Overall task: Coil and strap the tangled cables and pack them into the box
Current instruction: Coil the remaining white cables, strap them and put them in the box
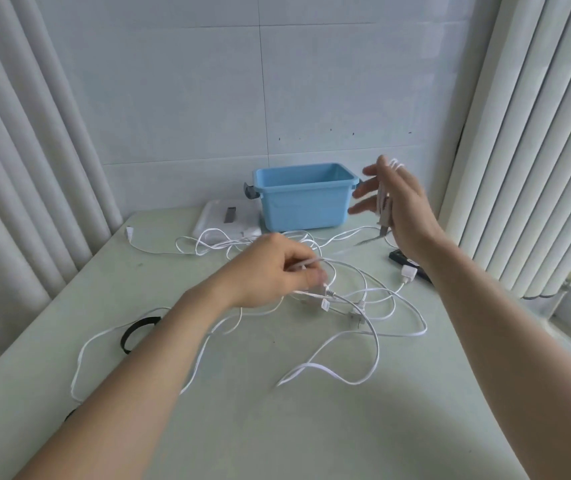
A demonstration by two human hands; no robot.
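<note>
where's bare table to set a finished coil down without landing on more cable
Best: the near strip of table, between you and the cables. Also the left edge behind the black strap, by the curtain. Crowded: the middle, from blue box to your left hand, is all tangle.

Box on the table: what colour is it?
The box is light blue, with dark grey handles; the head view shows it.

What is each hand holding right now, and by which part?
The left hand pinches a strand of the white cable in the middle of the tangle. The right hand carries loops of cable wound over its straight fingers; its thumb is hidden.
</note>
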